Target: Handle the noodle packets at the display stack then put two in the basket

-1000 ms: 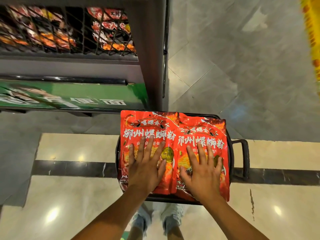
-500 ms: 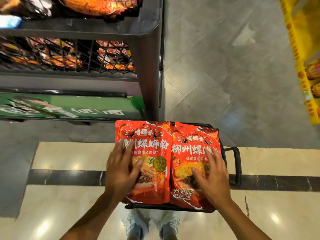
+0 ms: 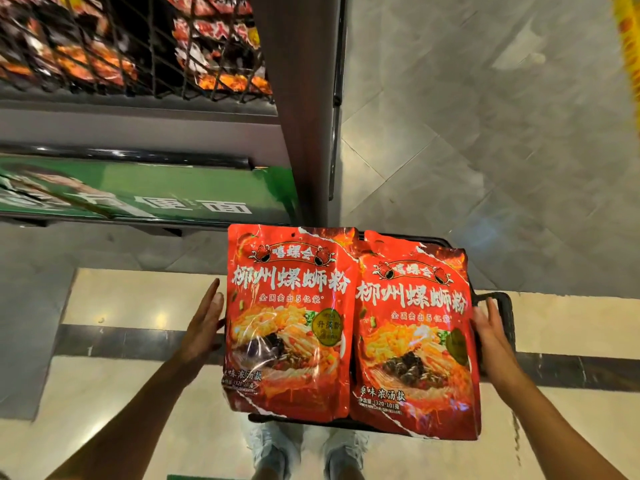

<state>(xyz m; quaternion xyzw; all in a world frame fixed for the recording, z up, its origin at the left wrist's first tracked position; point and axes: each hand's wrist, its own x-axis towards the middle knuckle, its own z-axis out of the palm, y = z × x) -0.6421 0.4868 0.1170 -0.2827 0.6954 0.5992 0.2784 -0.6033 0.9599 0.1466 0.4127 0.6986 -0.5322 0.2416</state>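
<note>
I see two glossy red noodle packets [image 3: 349, 327] on black basket [image 3: 498, 306]; left hand [image 3: 202, 327], right hand [image 3: 493, 336] flat, fingers straight, against outer edges.

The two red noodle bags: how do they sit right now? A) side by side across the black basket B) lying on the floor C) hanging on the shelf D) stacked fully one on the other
A: the left bag and right bag lie side by side over the black basket, a hand at each outer edge.

Two red noodle packets [image 3: 349, 327] printed with white characters and yellow noodles are seen on a black basket [image 3: 498, 306]. Behind the basket, a green sign [image 3: 145, 195] with white characters is shown on grey shelving [image 3: 298, 133].
</note>
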